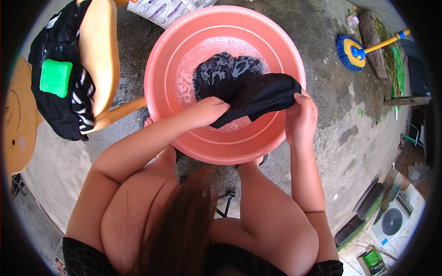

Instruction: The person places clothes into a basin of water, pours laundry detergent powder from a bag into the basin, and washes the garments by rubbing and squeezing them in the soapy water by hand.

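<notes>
Between my two hands a black garment is stretched out over a wide pink basin. My left hand is closed on its near left edge. At the garment's right end, my right hand pinches the cloth between thumb and fingers. What kind of garment it is does not show. Below it in the basin, more wet black cloth lies in soapy water, partly hidden by the held piece.
To the left, a wooden stool bears black clothes with a green soap bar on top. A white printed bag touches the basin's far side. At the far right are a blue and yellow mop and an outdoor fan unit.
</notes>
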Tool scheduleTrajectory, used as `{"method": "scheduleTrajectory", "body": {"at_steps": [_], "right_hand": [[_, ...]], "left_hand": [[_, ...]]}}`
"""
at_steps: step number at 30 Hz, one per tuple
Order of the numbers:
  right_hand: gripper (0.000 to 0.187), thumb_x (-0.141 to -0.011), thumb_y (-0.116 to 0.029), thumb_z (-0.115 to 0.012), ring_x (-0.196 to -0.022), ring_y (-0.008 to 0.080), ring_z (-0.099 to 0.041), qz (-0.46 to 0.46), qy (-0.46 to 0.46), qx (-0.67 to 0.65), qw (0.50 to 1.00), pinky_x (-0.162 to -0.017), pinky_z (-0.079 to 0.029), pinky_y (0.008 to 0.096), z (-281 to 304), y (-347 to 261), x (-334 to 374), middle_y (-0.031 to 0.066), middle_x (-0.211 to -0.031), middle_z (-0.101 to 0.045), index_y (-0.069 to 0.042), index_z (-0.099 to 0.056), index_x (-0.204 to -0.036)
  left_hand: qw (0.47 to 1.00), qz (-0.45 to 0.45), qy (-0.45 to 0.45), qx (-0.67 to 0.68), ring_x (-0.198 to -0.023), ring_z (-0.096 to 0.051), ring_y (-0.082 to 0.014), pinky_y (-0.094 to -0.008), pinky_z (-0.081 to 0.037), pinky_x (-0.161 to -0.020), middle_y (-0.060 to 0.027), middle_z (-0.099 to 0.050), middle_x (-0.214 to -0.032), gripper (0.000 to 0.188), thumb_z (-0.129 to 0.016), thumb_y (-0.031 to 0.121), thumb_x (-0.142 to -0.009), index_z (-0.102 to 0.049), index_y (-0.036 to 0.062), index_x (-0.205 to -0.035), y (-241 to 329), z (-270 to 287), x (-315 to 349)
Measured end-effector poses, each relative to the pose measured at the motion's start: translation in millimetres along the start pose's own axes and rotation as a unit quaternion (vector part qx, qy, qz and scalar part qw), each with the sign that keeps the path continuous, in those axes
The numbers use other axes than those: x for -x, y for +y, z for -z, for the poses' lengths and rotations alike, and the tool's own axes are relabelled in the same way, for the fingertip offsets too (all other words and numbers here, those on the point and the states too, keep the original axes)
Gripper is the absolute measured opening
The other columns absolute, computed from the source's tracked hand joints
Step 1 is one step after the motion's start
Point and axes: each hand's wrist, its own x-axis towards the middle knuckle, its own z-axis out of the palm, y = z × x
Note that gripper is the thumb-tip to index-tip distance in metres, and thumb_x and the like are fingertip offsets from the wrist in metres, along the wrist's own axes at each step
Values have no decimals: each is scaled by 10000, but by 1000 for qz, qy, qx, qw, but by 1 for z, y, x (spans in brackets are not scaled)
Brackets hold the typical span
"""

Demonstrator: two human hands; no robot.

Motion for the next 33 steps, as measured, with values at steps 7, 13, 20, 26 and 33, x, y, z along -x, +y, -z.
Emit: {"method": "scheduleTrajectory", "body": {"at_steps": [7,13,20,26,33], "right_hand": [[305,-875,-45,-442,-949,143,-572,11,-74,155,985,-886,-419,263,-1,3,6,92,-1027,-645,87,-630,-1076],[327,-926,-70,-417,-946,138,-593,-56,-5,72,996,-851,-453,260,0,3,3,99,-1069,-641,68,-611,-1151],[388,-951,-105,-408,-1115,225,-607,-64,-7,-9,998,-963,-488,349,-7,2,-6,167,-1224,-610,91,-503,-1271],[331,-939,-54,-447,-1006,189,-649,-107,13,-57,993,-880,-532,302,-13,-3,-6,148,-1138,-647,66,-547,-1231],[316,-892,13,-517,-900,167,-663,-104,-3,1,995,-804,-554,285,-7,0,-6,120,-1064,-664,49,-574,-1201]], "left_hand": [[983,114,-50,-132,-931,-666,-287,-395,-494,-815,-193,-700,-974,442,-545,311,-841,-660,34,-1166,-36,0,-15],[991,-99,81,-41,-633,-561,-157,-318,-446,-607,-72,-592,-695,277,-668,277,-888,-570,23,-839,-1,8,-2],[906,-316,237,-149,-703,-579,-273,-373,-456,-629,-82,-571,-745,236,-741,185,-800,-550,50,-831,42,11,29],[837,-439,185,-269,-729,-574,-261,-368,-466,-643,-72,-562,-809,183,-733,166,-791,-570,83,-796,51,15,39],[743,-588,83,-309,-764,-594,-248,-353,-483,-666,-55,-575,-886,140,-715,117,-743,-582,85,-771,40,-15,38]]}}
